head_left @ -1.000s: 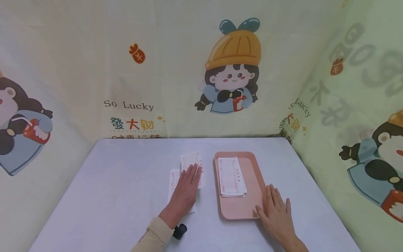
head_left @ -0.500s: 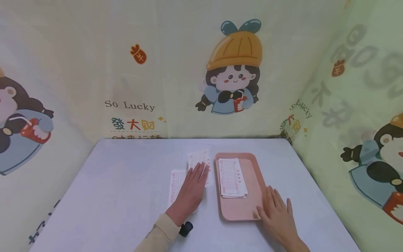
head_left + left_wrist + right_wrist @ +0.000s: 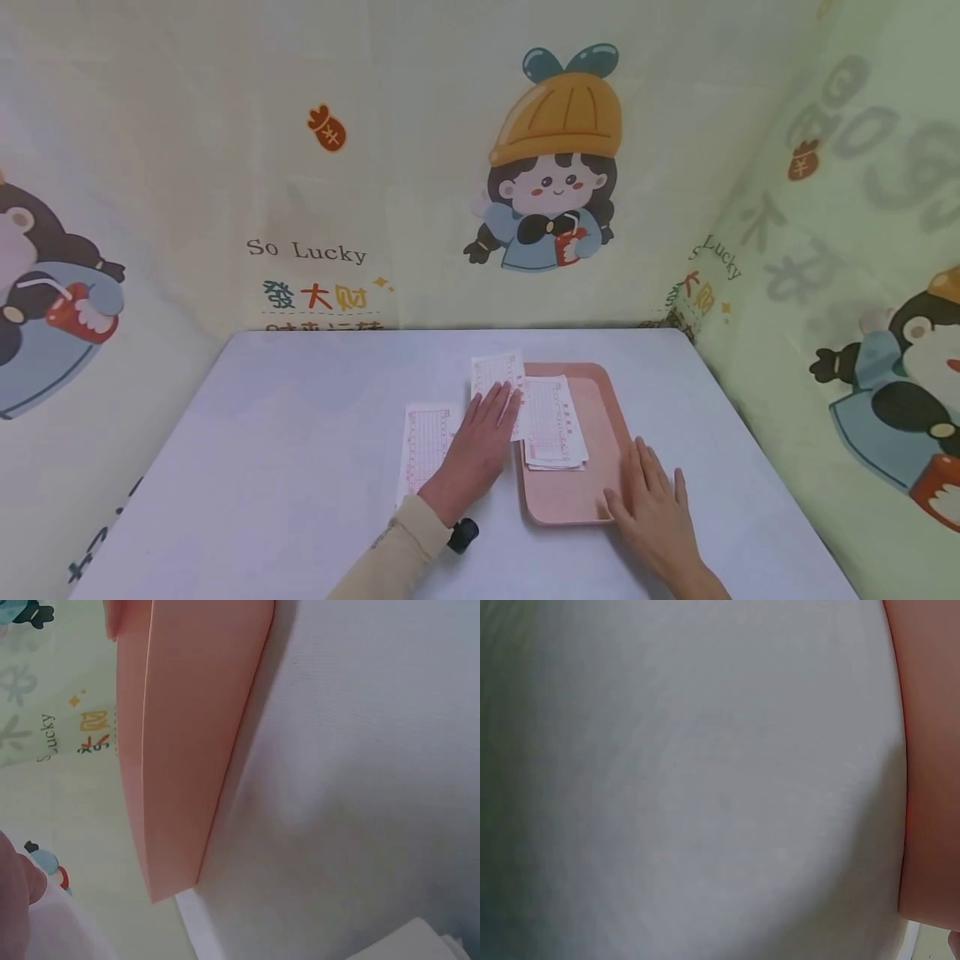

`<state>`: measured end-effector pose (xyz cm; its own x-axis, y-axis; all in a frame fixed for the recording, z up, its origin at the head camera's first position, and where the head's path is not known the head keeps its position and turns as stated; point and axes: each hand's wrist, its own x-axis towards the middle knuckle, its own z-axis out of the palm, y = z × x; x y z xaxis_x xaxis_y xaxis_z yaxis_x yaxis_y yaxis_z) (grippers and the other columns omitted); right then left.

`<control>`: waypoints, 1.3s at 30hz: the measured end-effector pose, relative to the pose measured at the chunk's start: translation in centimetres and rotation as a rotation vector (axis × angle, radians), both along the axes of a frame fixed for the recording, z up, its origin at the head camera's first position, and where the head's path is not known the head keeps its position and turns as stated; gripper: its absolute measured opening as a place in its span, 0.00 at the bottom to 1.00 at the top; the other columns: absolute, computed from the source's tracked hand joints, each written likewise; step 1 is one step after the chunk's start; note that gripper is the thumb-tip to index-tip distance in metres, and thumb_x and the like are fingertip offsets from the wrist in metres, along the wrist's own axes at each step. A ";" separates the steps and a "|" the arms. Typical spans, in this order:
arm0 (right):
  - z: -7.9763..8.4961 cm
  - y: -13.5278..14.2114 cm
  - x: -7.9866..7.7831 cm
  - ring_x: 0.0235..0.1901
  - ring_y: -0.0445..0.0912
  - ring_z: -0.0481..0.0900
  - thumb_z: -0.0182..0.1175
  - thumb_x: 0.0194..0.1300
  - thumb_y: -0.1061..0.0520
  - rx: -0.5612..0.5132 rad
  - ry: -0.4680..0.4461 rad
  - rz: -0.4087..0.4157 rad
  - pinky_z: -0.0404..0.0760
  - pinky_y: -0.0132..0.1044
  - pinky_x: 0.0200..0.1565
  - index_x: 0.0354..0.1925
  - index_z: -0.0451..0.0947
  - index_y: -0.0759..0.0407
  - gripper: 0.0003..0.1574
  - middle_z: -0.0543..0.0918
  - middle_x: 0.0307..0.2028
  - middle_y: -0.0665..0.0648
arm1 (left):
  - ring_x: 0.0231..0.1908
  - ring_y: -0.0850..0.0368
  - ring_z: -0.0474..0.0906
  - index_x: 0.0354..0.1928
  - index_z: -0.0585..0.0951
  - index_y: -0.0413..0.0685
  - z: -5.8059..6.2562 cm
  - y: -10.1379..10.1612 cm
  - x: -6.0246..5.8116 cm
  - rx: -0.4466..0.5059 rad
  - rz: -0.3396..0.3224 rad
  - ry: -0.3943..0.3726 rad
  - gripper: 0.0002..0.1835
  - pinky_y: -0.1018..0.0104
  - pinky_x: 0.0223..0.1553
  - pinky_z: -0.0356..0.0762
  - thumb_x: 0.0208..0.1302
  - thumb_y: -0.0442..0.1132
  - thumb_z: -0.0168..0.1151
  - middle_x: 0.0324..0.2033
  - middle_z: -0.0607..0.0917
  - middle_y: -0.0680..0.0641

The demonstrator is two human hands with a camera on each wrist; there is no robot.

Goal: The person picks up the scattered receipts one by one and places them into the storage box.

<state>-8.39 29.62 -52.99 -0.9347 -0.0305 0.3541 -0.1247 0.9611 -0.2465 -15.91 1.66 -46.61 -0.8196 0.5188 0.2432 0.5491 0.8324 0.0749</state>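
Head view: the left hand (image 3: 480,450) pinches a printed slip (image 3: 493,371), straight fingers above, thumb apparently beneath, likely supporting it over the ten-o'clock rim of the pink tray (image 3: 566,500), beside a paper stack (image 3: 551,433) inside. At four o'clock the right hand (image 3: 654,512), fingers extended, touches the tray, seemingly steadying it. More paper (image 3: 425,442) lies at the left hand's nine.

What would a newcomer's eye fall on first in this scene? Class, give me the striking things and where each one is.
Probably the large cartoon figure on the backdrop, above the table's far edge. Next comes the pink tray, right of the tabletop's middle, with a stack of printed slips along its left side. The left hand holds another slip overlapping the tray's left rim in the head view.
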 end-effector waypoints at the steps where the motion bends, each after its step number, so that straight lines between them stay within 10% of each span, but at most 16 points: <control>1: 0.0 0.0 0.0 0.70 0.62 0.60 0.59 0.65 0.40 0.003 0.006 -0.001 0.53 0.72 0.65 0.73 0.58 0.67 0.49 0.62 0.73 0.67 | 0.77 0.47 0.51 0.77 0.55 0.42 0.0 0.1 0.0 -0.005 -0.004 0.003 0.34 0.51 0.77 0.52 0.71 0.29 0.48 0.77 0.57 0.42; 39: 0.0 -0.2 -0.1 0.69 0.63 0.62 0.60 0.63 0.42 0.003 0.018 -0.010 0.56 0.73 0.63 0.73 0.57 0.69 0.51 0.64 0.72 0.68 | 0.73 0.52 0.63 0.73 0.65 0.45 -0.4 7.1 -1.0 -0.185 -0.103 0.094 0.25 0.56 0.72 0.65 0.76 0.36 0.45 0.71 0.70 0.45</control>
